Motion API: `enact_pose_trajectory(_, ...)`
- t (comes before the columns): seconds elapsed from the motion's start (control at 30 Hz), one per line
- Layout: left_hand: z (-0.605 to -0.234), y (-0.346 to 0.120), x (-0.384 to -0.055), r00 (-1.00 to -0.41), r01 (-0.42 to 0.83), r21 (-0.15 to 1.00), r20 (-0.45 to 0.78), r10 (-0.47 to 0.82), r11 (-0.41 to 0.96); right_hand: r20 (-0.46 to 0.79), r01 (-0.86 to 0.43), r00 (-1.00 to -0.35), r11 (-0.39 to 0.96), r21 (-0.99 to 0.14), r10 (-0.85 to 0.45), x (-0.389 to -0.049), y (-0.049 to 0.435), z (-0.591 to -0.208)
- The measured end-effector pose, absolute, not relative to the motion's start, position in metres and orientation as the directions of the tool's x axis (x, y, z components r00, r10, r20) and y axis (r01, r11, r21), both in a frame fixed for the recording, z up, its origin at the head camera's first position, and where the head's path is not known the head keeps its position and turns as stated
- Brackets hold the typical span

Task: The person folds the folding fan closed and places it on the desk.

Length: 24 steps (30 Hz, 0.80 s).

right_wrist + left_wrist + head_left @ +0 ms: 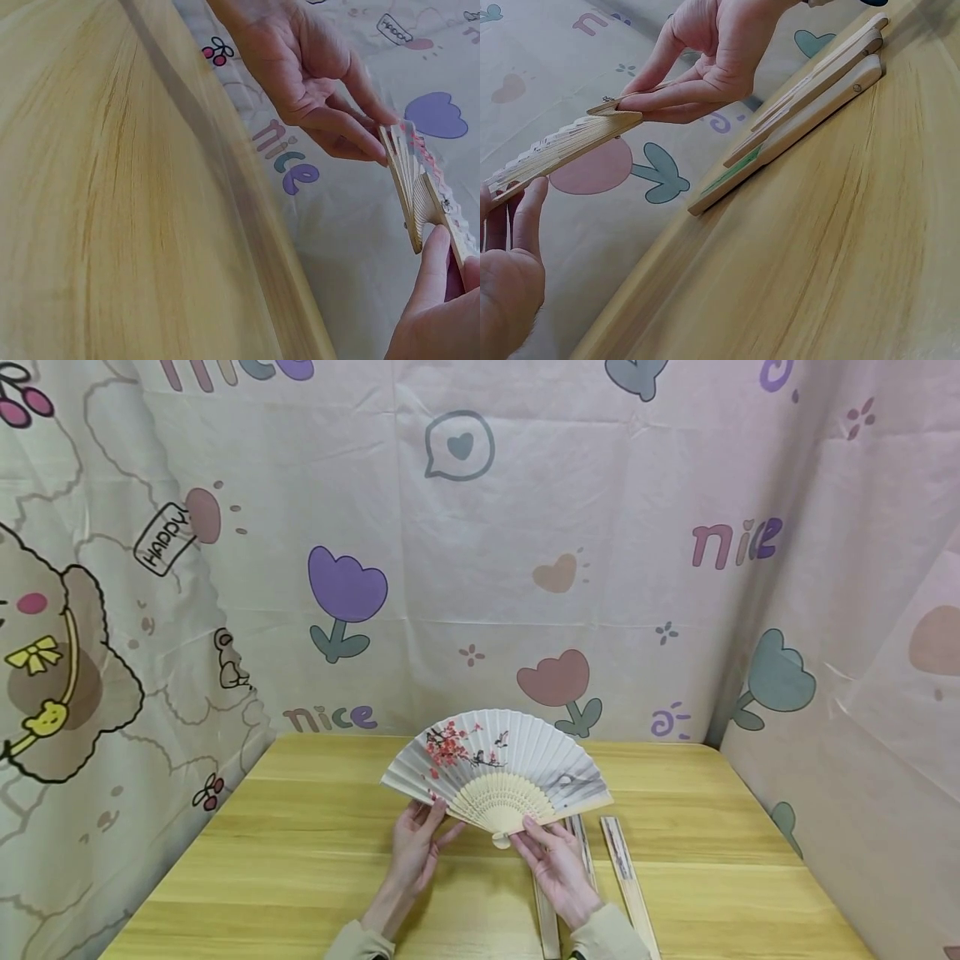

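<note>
A folding fan [540, 743], spread wide, is held up above the table between both hands. Red blossoms, small birds and grey shading decorate its white leaf, and the ribs are pale pierced wood. My left hand [414, 847] pinches its left outer rib between thumb and fingers. With thumb and fingers, my right hand [558, 868] grips the right outer rib close to the pivot. Edge-on in the left wrist view, the spread fan [570, 146] shows its ribs fanned out. Beneath the right forearm lie folded fans, one with a green part [731, 174] on its leaf.
The wooden table [285, 877] carries several folded fans side by side on the right, including the rightmost folded fan [630, 877]. A printed cloth [465, 568] hangs behind the table and along both sides.
</note>
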State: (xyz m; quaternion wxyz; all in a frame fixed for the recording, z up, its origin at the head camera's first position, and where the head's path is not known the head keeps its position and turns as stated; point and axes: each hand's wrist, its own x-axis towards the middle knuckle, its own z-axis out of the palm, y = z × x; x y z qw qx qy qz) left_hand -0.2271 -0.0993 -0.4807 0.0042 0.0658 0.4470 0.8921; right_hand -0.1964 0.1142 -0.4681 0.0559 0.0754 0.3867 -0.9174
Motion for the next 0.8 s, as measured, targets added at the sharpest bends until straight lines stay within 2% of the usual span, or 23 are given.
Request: enact_pose_trajectory(0.8,-0.4832,-0.0979,-0.2264,-0.988,0.074,0.804,0.141,0.068,-0.590,-0.182,0.181,-0.981,-0.685,-0.705,-0.072,-0.1945,0.1160,-0.4698)
